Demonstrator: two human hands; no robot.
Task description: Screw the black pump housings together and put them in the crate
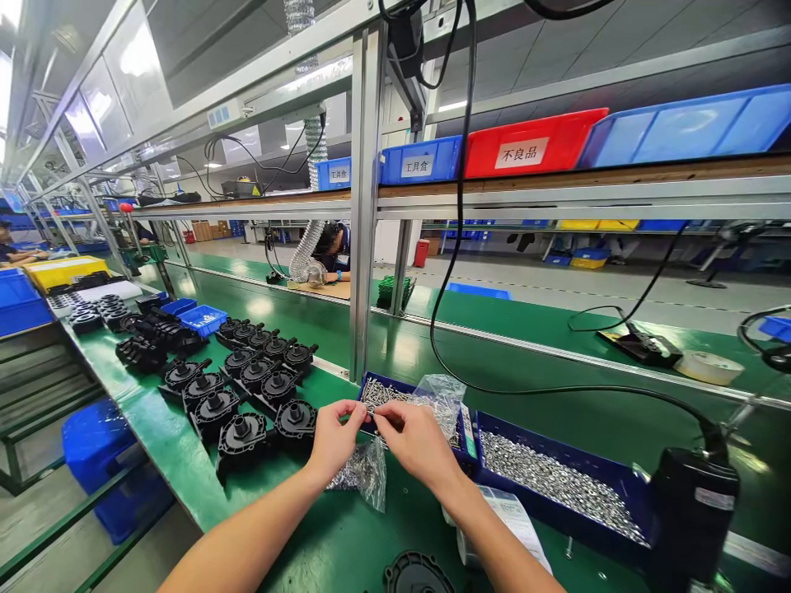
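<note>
Left hand (337, 436) and right hand (417, 441) pinch the clear bag (366, 471) of screws.
The bag hangs by the blue tray (389, 381) (more screws there); it looks full, so nothing is tipped out yet, I think.

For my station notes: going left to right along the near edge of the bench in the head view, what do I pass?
Blue crate, black housings, left hand, clear screw bag, right hand, blue screw tray, black power tool.
</note>
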